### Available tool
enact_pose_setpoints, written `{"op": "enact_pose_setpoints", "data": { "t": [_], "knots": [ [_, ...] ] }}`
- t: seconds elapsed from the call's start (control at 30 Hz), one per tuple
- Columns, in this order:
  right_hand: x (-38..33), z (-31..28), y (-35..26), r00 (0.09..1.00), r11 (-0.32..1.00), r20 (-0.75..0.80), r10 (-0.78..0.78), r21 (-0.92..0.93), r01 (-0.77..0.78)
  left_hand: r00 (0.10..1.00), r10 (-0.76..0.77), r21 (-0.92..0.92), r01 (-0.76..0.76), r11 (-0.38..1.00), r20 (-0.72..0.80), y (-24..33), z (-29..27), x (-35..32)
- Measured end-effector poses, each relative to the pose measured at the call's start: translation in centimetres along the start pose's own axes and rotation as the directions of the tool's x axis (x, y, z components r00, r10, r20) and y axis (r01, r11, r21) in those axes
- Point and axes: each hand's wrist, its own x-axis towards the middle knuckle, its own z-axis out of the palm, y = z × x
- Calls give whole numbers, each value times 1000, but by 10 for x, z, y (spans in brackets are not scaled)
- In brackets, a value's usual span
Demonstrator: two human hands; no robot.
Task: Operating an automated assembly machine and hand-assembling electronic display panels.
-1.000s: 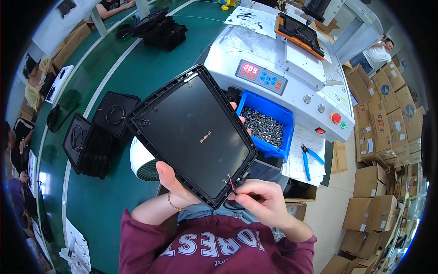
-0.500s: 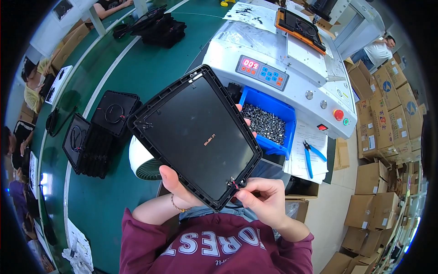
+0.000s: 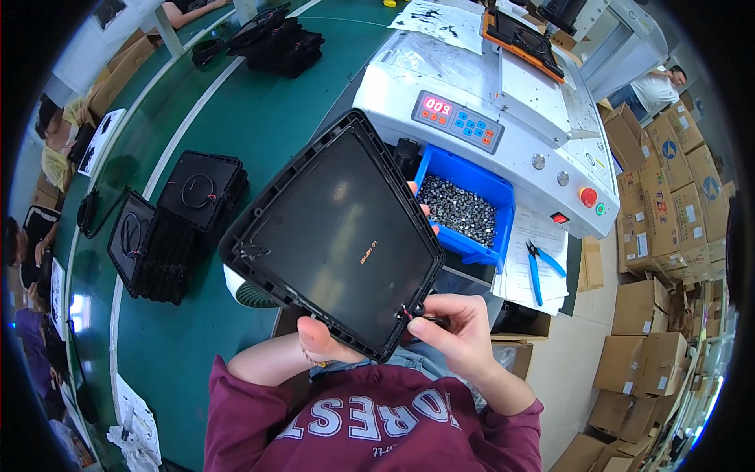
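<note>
Mid-frame, my left fingers (image 3: 314,335) grip the black panel (image 3: 322,212); my right fingers (image 3: 434,335) pinch together at its wire (image 3: 407,313) (reddish where it shows).

Panel (image 3: 346,228) is in hands (image 3: 462,330), centre; 2 adj. stacks (image 3: 147,248) sit on tabletop (image 3: 197,334) to L, 1 pile (image 3: 283,51) farther back; bin (image 3: 502,224) w/ parts (image 3: 458,211) to R, at front of machine (image 3: 527,189); cutters (image 3: 535,282) on papers (image 3: 513,275), nr bin; boxes (image 3: 668,181) far R.

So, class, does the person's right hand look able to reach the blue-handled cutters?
Probably yes: the blue-handled cutters lie uncovered on papers, though the right hand would likely first need to release the black cable by the black panel.
</note>
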Motion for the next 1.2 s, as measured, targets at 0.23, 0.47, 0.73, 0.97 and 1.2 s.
{"op": "enact_pose_setpoints", "data": {
  "t": [0.23, 0.47, 0.73, 0.97, 1.2],
  "knots": [
    [4, 1, -9, 999, 994, 47, 18, 106, -23, 999, -21, -1, 21, 1000, 33, 4, 0, 3],
    [8, 3, -7, 993, 982, 76, 86, 164, -98, 998, -44, 174, 36, 984, 42, 4, -6, -3],
    [11, 3, -12, 993, 964, 98, 64, 251, -87, 1000, 0, -93, 0, 996, -5, 4, -4, 1],
    [13, 5, -2, 996, 972, 89, 16, 231, -36, 1000, 30, 4, -30, 1000, -6, 4, -3, 2],
    [14, 7, -3, 991, 931, 127, -35, 365, -14, 996, -9, -143, -3, 990, -83, 11, 1, 3]
  ]
}}
